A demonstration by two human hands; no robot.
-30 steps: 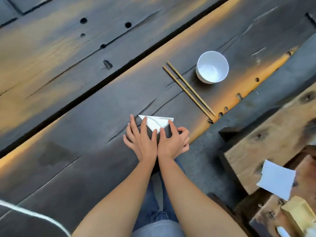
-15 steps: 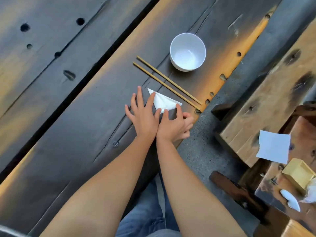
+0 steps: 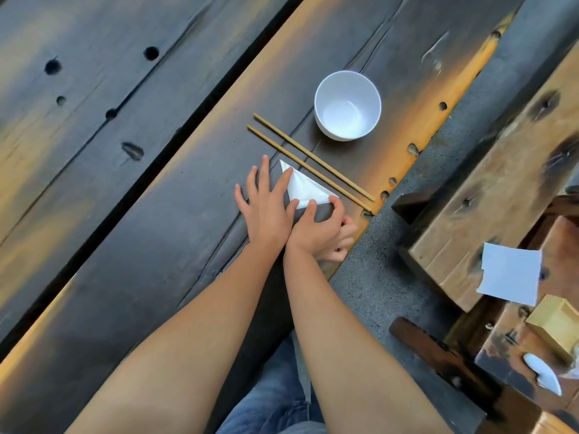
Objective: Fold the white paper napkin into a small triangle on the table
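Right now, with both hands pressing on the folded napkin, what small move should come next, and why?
Probably lift both hands away. The napkin already lies flat on the table as a small triangle, next to the chopsticks. The left hand lies along one edge and the right hand touches the near corner, so the crease seems set.

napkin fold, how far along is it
Nearly done, it seems. Done: the white paper napkin already lies as a small flat triangle on the dark wooden table, beside the pair of wooden chopsticks and white round bowl. In hand: the left hand lies flat along one edge, and the right hand presses fingertips on the near corner. Left: probably only finishing the crease and letting go.
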